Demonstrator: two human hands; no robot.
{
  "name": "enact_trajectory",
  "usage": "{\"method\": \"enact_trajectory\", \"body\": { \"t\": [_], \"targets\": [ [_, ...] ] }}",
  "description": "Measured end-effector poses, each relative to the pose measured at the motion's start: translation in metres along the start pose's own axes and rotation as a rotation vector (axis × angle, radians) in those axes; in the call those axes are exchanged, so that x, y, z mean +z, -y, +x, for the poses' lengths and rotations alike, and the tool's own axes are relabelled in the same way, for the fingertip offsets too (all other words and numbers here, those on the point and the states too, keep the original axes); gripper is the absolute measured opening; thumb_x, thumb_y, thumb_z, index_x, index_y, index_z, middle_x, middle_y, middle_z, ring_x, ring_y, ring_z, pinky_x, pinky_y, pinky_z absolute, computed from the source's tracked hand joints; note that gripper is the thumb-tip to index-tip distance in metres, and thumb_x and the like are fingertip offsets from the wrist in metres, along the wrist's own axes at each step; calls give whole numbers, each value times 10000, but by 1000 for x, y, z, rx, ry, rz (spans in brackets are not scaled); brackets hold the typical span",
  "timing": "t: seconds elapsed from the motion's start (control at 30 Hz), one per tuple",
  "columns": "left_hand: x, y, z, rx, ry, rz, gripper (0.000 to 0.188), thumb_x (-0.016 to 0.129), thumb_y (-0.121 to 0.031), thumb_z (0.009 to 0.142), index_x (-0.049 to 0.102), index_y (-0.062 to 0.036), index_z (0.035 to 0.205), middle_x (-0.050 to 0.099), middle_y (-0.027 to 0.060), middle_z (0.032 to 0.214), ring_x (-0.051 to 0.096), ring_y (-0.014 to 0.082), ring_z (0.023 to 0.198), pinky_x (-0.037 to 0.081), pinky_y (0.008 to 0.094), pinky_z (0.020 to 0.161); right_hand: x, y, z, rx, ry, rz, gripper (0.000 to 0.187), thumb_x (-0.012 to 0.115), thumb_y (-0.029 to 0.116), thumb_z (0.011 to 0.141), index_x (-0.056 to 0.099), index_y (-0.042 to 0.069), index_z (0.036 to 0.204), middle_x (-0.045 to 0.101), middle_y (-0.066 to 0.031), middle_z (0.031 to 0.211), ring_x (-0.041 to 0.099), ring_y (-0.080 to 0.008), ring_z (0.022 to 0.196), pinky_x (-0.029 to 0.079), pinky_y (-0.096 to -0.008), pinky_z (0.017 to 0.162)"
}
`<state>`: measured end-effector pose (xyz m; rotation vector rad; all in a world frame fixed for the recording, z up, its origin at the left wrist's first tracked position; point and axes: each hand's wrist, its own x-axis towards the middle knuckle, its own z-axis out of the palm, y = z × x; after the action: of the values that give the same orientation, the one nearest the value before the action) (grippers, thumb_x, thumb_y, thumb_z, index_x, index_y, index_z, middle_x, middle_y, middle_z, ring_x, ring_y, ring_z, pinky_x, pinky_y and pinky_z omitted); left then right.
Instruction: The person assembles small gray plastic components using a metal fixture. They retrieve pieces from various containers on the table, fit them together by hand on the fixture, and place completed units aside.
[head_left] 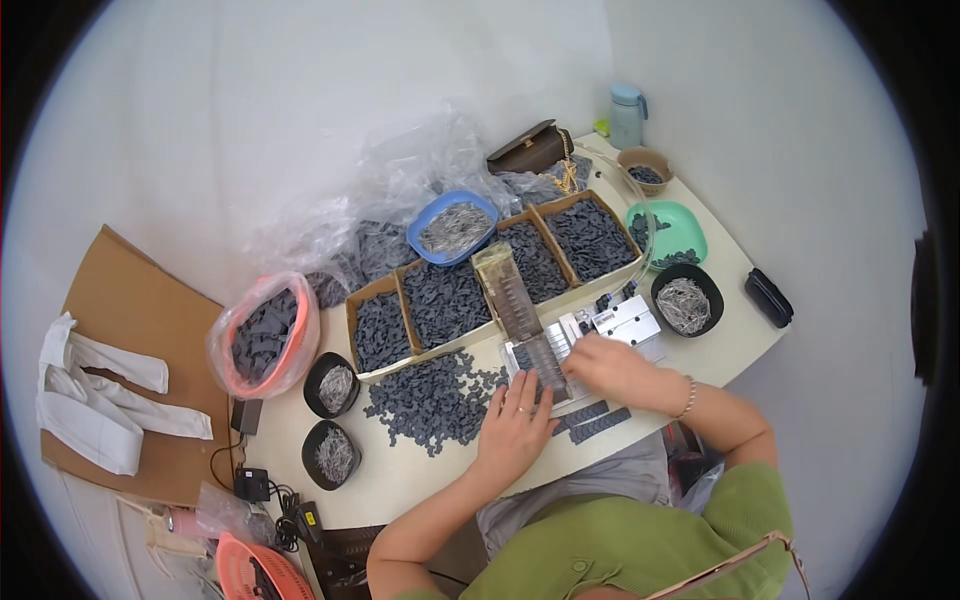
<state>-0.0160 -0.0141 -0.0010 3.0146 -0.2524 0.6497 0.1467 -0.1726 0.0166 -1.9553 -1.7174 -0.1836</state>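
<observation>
The slotted strip's (pixel 541 357) near end lies between the left hand's (pixel 514 425) slightly spread fingers and the right hand's (pixel 622 375) bunched ones, grip hidden.

Silvery metal fixture (pixel 560 336), set aslant

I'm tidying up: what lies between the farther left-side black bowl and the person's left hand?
In the head view, loose dark grey pieces lie between the bowl and the left hand.
</observation>
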Motion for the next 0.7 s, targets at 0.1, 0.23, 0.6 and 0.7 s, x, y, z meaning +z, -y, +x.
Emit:
{"method": "enact_trajectory", "body": {
  "t": [0.1,0.23,0.6,0.7],
  "targets": [
    [-17,13,0,-80,-15,-50,486,740,-267,734,613,-48,1149,496,202,1297,483,362,1193,397,476,953,19,5,8,-105,65,-19,198,604,91,758,614,40,949,575,-83,885,580,-256,845,499,-344,741],
    [-52,66,-10,-226,-84,22,465,759,-195,707,619,-50,1127,507,206,1267,502,382,1131,400,470,925,20,5,9,-157,137,-56,244,596,96,752,625,25,983,584,-84,942,578,-235,878,494,-327,744],
    [-69,245,-89,-748,270,190,110,643,-86,764,692,-28,844,644,195,891,633,373,843,503,458,763,-8,-30,71,-82,28,-16,161,611,91,789,675,62,934,597,-87,862,572,-267,881,474,-383,748],
    [-68,254,-85,-798,248,118,84,644,-84,746,688,-38,800,654,200,869,642,368,831,511,458,754,-20,-57,141,9,-143,-27,99,617,121,813,665,77,888,602,-92,849,581,-289,879,478,-406,763]
  ]
}}
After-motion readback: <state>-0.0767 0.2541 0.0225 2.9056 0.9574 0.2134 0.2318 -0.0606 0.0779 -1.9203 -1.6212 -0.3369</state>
